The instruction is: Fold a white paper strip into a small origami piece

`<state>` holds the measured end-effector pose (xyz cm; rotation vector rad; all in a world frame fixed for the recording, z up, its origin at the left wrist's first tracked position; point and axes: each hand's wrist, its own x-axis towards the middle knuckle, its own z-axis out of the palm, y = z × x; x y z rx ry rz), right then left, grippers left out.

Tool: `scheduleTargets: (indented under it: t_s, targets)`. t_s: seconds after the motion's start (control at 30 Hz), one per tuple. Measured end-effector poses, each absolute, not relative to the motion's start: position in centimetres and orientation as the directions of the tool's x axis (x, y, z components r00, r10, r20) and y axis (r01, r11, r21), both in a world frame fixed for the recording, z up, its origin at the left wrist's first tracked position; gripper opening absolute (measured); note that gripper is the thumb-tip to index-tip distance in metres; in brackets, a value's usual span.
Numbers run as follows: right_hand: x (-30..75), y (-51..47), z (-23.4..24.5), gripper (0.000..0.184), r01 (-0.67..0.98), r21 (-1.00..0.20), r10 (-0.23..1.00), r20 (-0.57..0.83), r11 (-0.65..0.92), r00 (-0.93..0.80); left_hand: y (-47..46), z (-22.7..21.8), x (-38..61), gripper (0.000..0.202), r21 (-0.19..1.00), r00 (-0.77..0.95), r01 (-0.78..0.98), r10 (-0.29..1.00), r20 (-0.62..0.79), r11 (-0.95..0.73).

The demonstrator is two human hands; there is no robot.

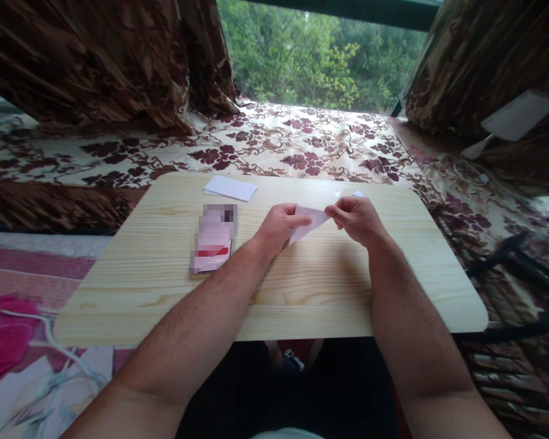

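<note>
A small piece of white paper (307, 227) is held above the table between my two hands. One edge of it slants, so it looks folded or cut to a point. My left hand (278, 228) grips its left side, thumb on top. At its right corner, the thumb and fingertips of my right hand (354, 218) pinch the paper. A short stack of white paper slips (231, 188) lies at the table's back left. Nearer me is a pinkish, pixelated flat object (213, 238) with a red band. Just behind my right hand a small white scrap (357, 194) shows.
The light wooden table (311, 320) has rounded corners. Behind it a floral cloth (302, 143) covers a ledge under the window. Patterned curtains hang on both sides. A white lamp-like object (519, 116) stands at right; a white cable (50, 332) and papers lie at lower left.
</note>
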<state>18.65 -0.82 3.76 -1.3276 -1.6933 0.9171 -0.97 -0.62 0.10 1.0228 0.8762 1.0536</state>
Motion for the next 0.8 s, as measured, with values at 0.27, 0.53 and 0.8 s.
scheduleTargets:
  t_s: [0.27,0.53,0.8]
  targets:
    - [18.0,-0.8,3.2,0.032,0.096,-0.974,0.963,0.184,0.205,-0.198,-0.9,0.4,-0.9,0.017,0.951,0.227,-0.284,0.972,-0.055,0.12]
    - [17.2,-0.7,2.9,0.034,0.115,-0.969,0.971,0.206,0.22,-0.118,-1.6,0.9,-0.5,0.012,0.995,0.296,-0.07,0.954,-0.04,0.064]
    - [17.2,-0.5,2.4,0.025,0.047,-0.966,0.965,0.252,0.256,-0.072,-0.3,0.3,-0.9,0.026,0.959,0.042,-0.266,0.995,-0.093,0.101]
